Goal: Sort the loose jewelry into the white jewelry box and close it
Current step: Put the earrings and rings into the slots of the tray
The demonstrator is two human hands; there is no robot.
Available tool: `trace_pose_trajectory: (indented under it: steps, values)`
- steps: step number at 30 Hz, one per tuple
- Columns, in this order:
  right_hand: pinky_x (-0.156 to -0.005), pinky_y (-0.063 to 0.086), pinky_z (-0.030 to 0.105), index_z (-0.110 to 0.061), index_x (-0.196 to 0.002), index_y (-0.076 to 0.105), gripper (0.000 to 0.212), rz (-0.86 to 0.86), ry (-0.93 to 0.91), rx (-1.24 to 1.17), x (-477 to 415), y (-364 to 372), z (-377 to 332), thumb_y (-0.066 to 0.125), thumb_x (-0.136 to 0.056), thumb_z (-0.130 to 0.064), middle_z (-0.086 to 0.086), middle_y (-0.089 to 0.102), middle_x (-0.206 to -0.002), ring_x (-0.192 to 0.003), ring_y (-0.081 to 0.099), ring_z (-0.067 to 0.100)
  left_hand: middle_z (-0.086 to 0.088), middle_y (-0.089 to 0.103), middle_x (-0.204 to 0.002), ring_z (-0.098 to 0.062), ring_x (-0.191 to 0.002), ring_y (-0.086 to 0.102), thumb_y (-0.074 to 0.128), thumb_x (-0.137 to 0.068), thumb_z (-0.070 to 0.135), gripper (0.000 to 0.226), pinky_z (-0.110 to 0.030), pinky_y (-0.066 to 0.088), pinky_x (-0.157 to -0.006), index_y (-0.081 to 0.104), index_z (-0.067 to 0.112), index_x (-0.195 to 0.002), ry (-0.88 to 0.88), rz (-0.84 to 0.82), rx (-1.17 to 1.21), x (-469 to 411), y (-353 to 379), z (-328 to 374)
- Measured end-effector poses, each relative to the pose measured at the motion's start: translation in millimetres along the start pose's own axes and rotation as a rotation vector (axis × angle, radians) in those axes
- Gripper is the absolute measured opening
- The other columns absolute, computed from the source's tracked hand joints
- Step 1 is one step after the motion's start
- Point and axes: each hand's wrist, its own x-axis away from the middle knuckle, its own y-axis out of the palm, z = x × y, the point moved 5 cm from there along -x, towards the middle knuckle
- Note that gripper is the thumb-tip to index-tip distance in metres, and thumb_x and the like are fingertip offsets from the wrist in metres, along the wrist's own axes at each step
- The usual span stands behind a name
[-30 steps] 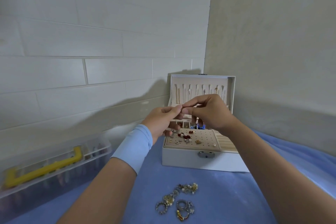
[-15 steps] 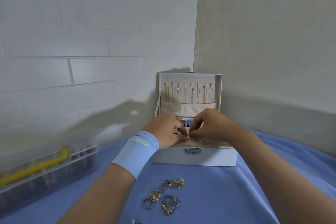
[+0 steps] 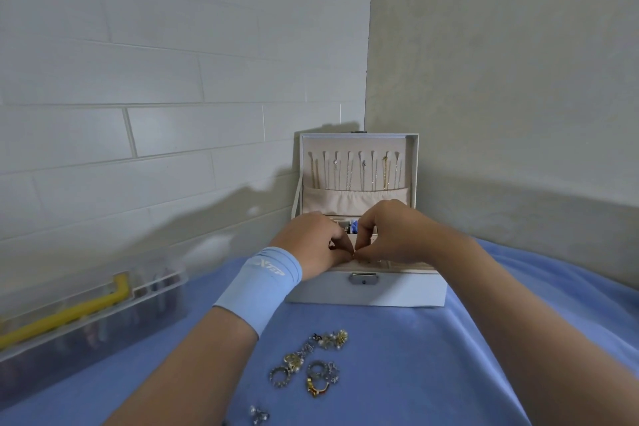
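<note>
Left hand (image 3: 311,242), right hand (image 3: 390,235): fingertips curled, pinched on tiny gold piece (image 3: 352,254) over white jewelry box (image 3: 397,290), frame centre. Piece could be dropped if pinch slackened. Loose jewelry (image 3: 307,363), lower centre, could be scattered if brushed.

Left hand (image 3: 311,242) and right hand (image 3: 390,235) pinch small piece (image 3: 352,254) over open jewelry box (image 3: 366,294)
</note>
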Motion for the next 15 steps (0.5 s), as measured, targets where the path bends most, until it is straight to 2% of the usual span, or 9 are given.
trace_pose_trajectory:
  steps: [10, 12, 15]
  values:
    - [-0.075, 0.055, 0.026, -0.021, -0.074, 0.078, 0.005, -0.084, 0.002, -0.007, 2.7, 0.0, -1.7, 0.079, -0.077, -0.025, -0.011, 0.073, -0.077, -0.085, 0.067, 0.009, 0.02, 0.051, -0.073, -0.009, -0.077, 0.055, 0.066, -0.088, 0.03, 0.014, -0.021, 0.039, -0.073, 0.078, 0.034, -0.095, -0.006, -0.006, 0.036, 1.8, -1.7, 1.3]
    - [-0.073, 0.054, 0.029, -0.02, -0.073, 0.078, 0.015, -0.115, 0.007, -0.019, 3.6, -0.1, -1.0, 0.074, -0.081, -0.032, -0.008, 0.072, -0.074, -0.078, 0.065, 0.012, 0.018, 0.053, -0.076, -0.009, -0.078, 0.055, 0.066, -0.089, 0.031, 0.015, -0.021, 0.039, -0.073, 0.077, 0.034, -0.097, -0.007, -0.016, 0.035, 2.0, -2.0, 1.6]
    - [-0.066, 0.051, 0.034, -0.018, -0.074, 0.078, 0.039, -0.117, 0.021, -0.028, 2.6, -1.7, -2.6, 0.063, -0.082, -0.053, 0.005, 0.071, -0.075, -0.068, 0.059, 0.015, 0.016, 0.055, -0.083, -0.01, -0.082, 0.057, 0.066, -0.089, 0.032, 0.016, -0.022, 0.042, -0.075, 0.077, 0.034, -0.101, -0.013, -0.029, 0.024, 3.4, -2.5, 2.1]
